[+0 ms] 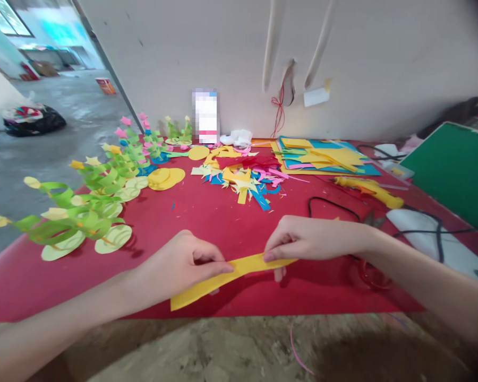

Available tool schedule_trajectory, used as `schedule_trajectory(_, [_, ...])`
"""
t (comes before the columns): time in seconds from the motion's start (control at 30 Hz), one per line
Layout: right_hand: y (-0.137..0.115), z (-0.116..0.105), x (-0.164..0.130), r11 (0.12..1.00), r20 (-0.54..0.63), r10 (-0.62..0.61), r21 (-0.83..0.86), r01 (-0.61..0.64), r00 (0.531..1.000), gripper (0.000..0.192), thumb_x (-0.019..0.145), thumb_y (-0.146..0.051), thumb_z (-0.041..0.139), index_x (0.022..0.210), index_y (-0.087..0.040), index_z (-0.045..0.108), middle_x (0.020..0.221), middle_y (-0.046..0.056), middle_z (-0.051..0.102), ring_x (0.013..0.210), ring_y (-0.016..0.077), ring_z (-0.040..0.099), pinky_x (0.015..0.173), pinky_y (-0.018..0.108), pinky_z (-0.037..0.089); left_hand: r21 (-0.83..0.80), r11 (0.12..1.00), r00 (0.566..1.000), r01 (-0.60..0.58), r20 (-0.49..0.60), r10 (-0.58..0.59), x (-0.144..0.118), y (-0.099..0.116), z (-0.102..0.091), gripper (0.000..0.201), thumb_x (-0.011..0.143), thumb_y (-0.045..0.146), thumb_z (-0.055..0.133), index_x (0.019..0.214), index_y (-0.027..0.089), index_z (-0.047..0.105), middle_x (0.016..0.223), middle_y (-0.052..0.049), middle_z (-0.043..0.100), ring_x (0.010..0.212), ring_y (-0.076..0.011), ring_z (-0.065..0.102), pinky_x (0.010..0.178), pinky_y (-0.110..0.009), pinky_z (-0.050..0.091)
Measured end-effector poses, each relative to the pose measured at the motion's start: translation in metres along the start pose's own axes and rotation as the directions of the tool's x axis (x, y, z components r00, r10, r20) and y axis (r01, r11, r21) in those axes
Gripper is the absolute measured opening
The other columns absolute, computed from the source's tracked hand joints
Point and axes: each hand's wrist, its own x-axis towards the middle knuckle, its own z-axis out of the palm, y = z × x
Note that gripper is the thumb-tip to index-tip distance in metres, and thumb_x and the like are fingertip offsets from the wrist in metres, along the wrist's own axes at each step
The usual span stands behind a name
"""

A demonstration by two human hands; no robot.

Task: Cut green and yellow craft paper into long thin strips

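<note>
A long yellow paper strip (250, 263) is held over the front of the red table (207, 217). My left hand (183, 265) pinches it near the middle, with the strip's left end hanging out below the hand. My right hand (302, 239) pinches the strip's right end between thumb and fingers. Both hands hover just above the table's near edge.
Green curled paper plants with yellow tips (87, 207) line the left side. Yellow paper discs (165, 178) and a heap of coloured scraps (242, 178) lie mid-table. Stacked paper sheets (322, 156), a yellow glue gun (370, 191) with black cable (334, 204), and a green board (458, 170) sit right.
</note>
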Motion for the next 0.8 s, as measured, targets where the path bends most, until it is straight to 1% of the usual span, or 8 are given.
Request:
schedule_trajectory(0.2, [0.009,-0.006,-0.035,0.983,-0.148,0.15,-0.086,-0.164,0.977,0.033,0.082,-0.026,0.039,0.073,-0.014,0.068,0.061,0.002,0.063,0.047,0.0081,0.043,0.048,0.02,0.031,-0.052,0.988,0.989,0.148,-0.021,-0.15,-0.018,-0.031,-0.015,0.035,0.079,0.041,0.048,0.056,0.019,0.064,0.055,0.002,0.066,0.052,-0.0109,0.058,0.056,-0.018,0.043])
schedule_trajectory(0.33, [0.017,-0.004,-0.052,0.961,-0.287,0.213,-0.109,-0.253,0.934,0.033,0.082,-0.03,0.039,0.069,-0.016,0.066,0.062,0.0,0.062,0.05,0.0082,0.046,0.047,0.021,0.029,-0.118,0.969,0.934,0.218,-0.262,-0.242,-0.027,-0.054,-0.022,0.026,0.081,0.038,0.043,0.082,0.021,0.063,0.074,0.0,0.07,0.066,-0.015,0.064,0.063,-0.021,0.049])
schedule_trajectory(0.4, [0.014,0.003,-0.047,0.957,-0.331,0.155,-0.183,-0.225,0.931,0.034,0.084,-0.031,0.037,0.068,-0.017,0.064,0.06,-0.001,0.059,0.049,0.0075,0.043,0.047,0.021,0.028,-0.082,0.99,0.904,0.118,-0.403,-0.141,-0.024,-0.048,-0.019,0.029,0.084,0.035,0.039,0.104,0.023,0.055,0.101,-0.001,0.064,0.089,-0.0168,0.06,0.075,-0.024,0.047])
schedule_trajectory(0.47, [0.008,0.012,-0.035,0.933,-0.372,0.082,-0.297,-0.202,0.925,0.034,0.084,-0.03,0.035,0.066,-0.017,0.061,0.056,-0.002,0.054,0.048,0.0071,0.041,0.049,0.021,0.028,0.033,0.999,0.9,-0.034,-0.435,0.045,-0.016,-0.031,-0.012,0.028,0.085,0.032,0.039,0.109,0.025,0.051,0.112,-0.002,0.059,0.102,-0.0174,0.053,0.084,-0.026,0.043])
schedule_trajectory(0.57, [-0.002,0.027,-0.017,0.874,-0.417,0.012,-0.438,-0.212,0.909,0.032,0.084,-0.026,0.037,0.061,-0.017,0.057,0.052,-0.003,0.051,0.047,0.0069,0.039,0.05,0.022,0.027,0.206,0.952,0.892,-0.226,-0.35,0.287,-0.002,-0.004,0.003,0.023,0.085,0.026,0.042,0.103,0.022,0.055,0.104,-0.002,0.061,0.096,-0.016,0.055,0.083,-0.026,0.042])
schedule_trajectory(0.67, [-0.008,0.038,-0.01,0.841,-0.451,-0.039,-0.497,-0.215,0.891,0.03,0.085,-0.028,0.038,0.065,-0.018,0.058,0.053,-0.003,0.054,0.048,0.0082,0.043,0.049,0.023,0.028,0.258,0.91,0.884,-0.326,-0.259,0.39,0.008,0.007,0.014,0.017,0.084,0.026,0.045,0.093,0.019,0.058,0.09,-0.002,0.064,0.083,-0.0142,0.058,0.074,-0.023,0.044])
schedule_trajectory(0.73, [-0.011,0.042,-0.014,0.823,-0.551,-0.141,-0.527,-0.212,0.823,0.024,0.083,-0.032,0.042,0.077,-0.019,0.061,0.067,0.0,0.06,0.06,0.0111,0.05,0.055,0.023,0.033,0.261,0.919,0.908,-0.296,-0.222,0.355,0.012,0.005,0.015,0.016,0.084,0.025,0.045,0.088,0.019,0.059,0.083,-0.001,0.065,0.076,-0.0141,0.059,0.068,-0.023,0.043])
schedule_trajectory(0.8, [-0.014,0.045,-0.024,0.77,-0.641,-0.316,-0.604,-0.206,0.699,0.019,0.082,-0.028,0.047,0.087,-0.016,0.06,0.081,0.004,0.061,0.074,0.0142,0.051,0.065,0.025,0.036,0.227,0.95,0.936,-0.216,-0.228,0.268,0.015,0.001,0.012,0.016,0.084,0.024,0.044,0.084,0.019,0.059,0.079,0.0,0.065,0.07,-0.0135,0.059,0.063,-0.022,0.042])
